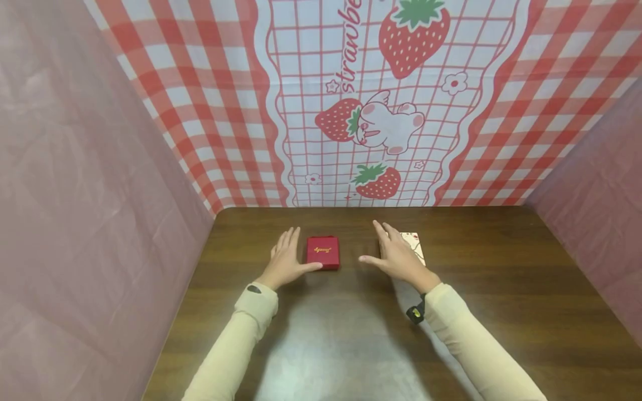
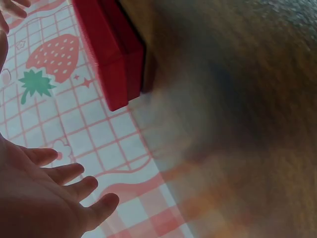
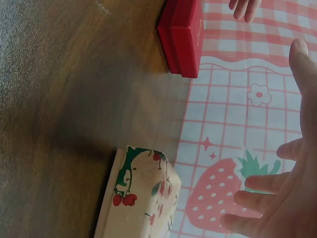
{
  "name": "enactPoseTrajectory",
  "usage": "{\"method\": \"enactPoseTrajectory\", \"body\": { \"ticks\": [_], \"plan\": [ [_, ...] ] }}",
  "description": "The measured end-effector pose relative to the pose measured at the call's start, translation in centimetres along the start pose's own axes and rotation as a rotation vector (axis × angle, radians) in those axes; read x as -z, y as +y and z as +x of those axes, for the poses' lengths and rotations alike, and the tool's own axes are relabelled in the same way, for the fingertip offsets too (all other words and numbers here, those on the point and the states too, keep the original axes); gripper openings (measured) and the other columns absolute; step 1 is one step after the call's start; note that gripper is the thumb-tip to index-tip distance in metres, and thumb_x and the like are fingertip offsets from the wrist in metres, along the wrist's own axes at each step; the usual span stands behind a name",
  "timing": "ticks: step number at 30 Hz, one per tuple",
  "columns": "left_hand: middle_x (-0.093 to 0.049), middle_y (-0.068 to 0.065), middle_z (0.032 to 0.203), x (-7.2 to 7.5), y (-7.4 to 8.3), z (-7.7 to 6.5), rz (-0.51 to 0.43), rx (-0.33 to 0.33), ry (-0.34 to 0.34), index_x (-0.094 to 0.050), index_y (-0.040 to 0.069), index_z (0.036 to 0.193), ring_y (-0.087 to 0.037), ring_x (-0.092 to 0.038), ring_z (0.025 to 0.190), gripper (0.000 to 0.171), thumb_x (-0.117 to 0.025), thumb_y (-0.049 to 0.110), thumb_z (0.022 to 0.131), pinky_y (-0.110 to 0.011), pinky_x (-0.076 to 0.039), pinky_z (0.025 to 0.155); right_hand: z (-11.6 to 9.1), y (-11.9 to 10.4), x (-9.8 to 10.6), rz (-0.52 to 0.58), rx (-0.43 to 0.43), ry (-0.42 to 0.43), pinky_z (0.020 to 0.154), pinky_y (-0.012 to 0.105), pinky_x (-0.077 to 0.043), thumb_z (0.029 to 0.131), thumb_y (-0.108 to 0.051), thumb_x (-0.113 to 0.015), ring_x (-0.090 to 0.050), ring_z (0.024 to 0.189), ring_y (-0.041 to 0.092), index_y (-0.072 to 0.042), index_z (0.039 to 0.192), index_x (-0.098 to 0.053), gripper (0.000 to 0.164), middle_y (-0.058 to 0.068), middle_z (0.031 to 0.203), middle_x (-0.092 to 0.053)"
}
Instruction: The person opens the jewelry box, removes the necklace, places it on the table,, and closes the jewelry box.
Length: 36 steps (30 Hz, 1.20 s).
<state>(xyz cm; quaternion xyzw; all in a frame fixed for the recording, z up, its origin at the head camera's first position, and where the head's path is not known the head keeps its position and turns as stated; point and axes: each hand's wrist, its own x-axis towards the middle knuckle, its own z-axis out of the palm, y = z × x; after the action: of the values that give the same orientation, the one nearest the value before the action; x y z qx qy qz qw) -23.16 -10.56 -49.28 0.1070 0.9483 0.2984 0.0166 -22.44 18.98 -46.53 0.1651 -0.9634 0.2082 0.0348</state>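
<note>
A small red jewelry box (image 1: 323, 252) with gold lettering sits on the brown wooden table, its lid on. My left hand (image 1: 285, 262) is just left of it, fingers straight and thumb overlapping the box's near edge in the head view. In the left wrist view that hand (image 2: 54, 198) holds nothing. My right hand (image 1: 398, 259) hovers over a cream box with a cherry print (image 1: 414, 245), covering part of it in the head view. The right wrist view shows the right hand's (image 3: 282, 188) fingers spread beside the cream box (image 3: 143, 198), apart from it.
A strawberry-print checked cloth (image 1: 351, 139) hangs behind the table's far edge. Pink fabric (image 1: 100, 223) hangs at the left, with more pink fabric (image 1: 597, 195) at the right. The wooden tabletop (image 1: 321, 345) stretches toward me between the forearms.
</note>
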Motion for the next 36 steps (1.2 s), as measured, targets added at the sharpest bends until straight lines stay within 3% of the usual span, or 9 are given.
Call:
{"method": "enactPoseTrajectory", "body": {
  "ticks": [14, 36],
  "plan": [
    [-0.019, -0.02, 0.161, -1.0, -1.5, 0.6, -0.027, 0.014, -0.019, -0.018, 0.004, 0.155, -0.039, -0.016, 0.149, 0.114, -0.08, 0.052, 0.072, -0.063, -0.019, 0.117, 1.2, -0.6, -1.5, 0.042, 0.011, -0.043, 0.108, 0.064, -0.034, 0.079, -0.06, -0.07, -0.035, 0.138, 0.049, -0.012, 0.156, -0.019, 0.105, 0.03, 0.153, -0.03],
    [-0.022, -0.021, 0.16, -2.5, -1.4, 1.5, -0.055, 0.025, -0.063, -0.018, 0.004, 0.155, -0.04, -0.02, 0.148, 0.115, -0.084, 0.047, 0.07, -0.064, -0.023, 0.114, 2.2, -0.9, -3.7, 0.082, 0.006, -0.12, 0.108, 0.062, -0.035, 0.078, -0.061, -0.07, -0.036, 0.138, 0.046, -0.011, 0.156, -0.017, 0.106, 0.028, 0.154, -0.03]
  ]
}}
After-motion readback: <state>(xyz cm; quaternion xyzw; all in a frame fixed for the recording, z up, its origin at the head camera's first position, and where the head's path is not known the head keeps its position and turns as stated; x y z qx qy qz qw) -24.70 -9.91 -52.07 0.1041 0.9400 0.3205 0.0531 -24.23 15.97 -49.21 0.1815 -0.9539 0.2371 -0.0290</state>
